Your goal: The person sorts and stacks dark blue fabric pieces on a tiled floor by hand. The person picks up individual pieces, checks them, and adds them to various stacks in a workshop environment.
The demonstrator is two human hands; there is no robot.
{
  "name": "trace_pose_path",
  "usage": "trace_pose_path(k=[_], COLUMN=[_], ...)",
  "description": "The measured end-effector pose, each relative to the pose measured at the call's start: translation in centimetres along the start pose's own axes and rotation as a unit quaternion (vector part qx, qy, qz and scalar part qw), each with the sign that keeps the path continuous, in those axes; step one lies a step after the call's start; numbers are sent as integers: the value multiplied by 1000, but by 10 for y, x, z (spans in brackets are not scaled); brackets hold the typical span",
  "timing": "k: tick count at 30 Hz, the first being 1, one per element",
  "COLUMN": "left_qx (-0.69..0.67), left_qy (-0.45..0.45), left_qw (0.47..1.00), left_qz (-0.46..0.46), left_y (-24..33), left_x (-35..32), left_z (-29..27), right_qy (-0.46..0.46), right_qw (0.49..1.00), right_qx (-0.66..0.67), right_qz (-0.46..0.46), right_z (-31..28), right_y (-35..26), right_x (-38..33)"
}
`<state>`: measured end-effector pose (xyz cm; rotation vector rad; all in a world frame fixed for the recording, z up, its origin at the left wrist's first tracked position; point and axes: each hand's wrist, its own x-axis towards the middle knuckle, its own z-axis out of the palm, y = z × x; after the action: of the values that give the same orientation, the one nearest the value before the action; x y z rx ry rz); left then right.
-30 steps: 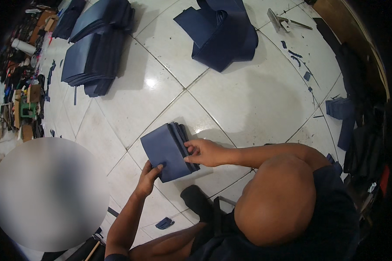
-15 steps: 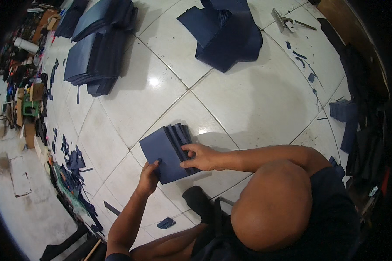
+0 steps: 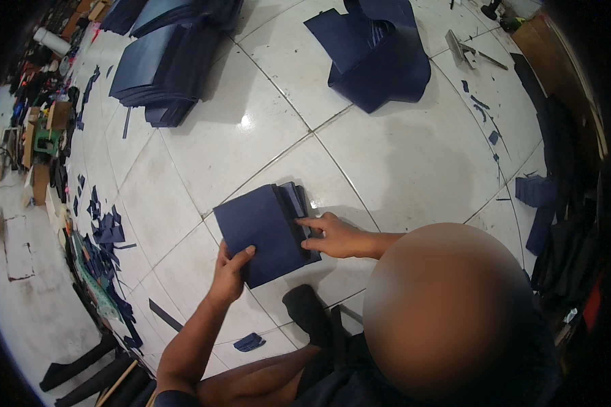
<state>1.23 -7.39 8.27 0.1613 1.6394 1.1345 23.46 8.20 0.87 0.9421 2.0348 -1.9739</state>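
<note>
A stack of dark blue sheets [image 3: 258, 234] is located above the white tiled floor [image 3: 204, 163], in front of the seated person, between both hands; contact between its underside and the floor cannot be determined. The left hand [image 3: 229, 273] grips the near left corner of the stack, with the thumb flat on the top sheet and the other fingers beneath. The right hand [image 3: 336, 236] is positioned at the right edge, where the layers are fanned in steps. Its index finger and thumb are spread apart, and the tips touch the layered edges; whether a sheet is pinched there cannot be told. A dark-covered foot [image 3: 307, 315] is located just below the stack. Larger blue stacks [image 3: 159, 68] lie at the upper left. A folded blue length of material [image 3: 387, 64] lies at the upper centre, with a metal tool [image 3: 460, 51] to its right. Narrow blue offcuts [image 3: 493, 138] are scattered below the tool.
</note>
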Motion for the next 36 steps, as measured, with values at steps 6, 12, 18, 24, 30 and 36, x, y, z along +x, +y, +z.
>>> trace_pose_path(k=[6,12,18,24,30,36], left_qx=[20,-22,140,367,431,405], left_qy=[8,109,148,424,-17,-147], left_qw=[999,993,970,819,853,879], left_qz=[37,-42,-131,124,293,203], left_y=[31,-4,-32,-46,49,36], left_x=[18,78,88,76,15,29], left_z=[-120,-240,-262,-283,-70,5], right_qy=[-21,27,53,68,28,67], right_qw=[989,994,994,992,914,859], right_qx=[144,96,89,-73,-377,-457], right_qz=[11,38,29,-74,-148,-223], right_z=[-10,-10,-19,-28,-100,-104], right_y=[10,22,28,-1,-77,-122], right_x=[-2,-7,-14,15,-5,27])
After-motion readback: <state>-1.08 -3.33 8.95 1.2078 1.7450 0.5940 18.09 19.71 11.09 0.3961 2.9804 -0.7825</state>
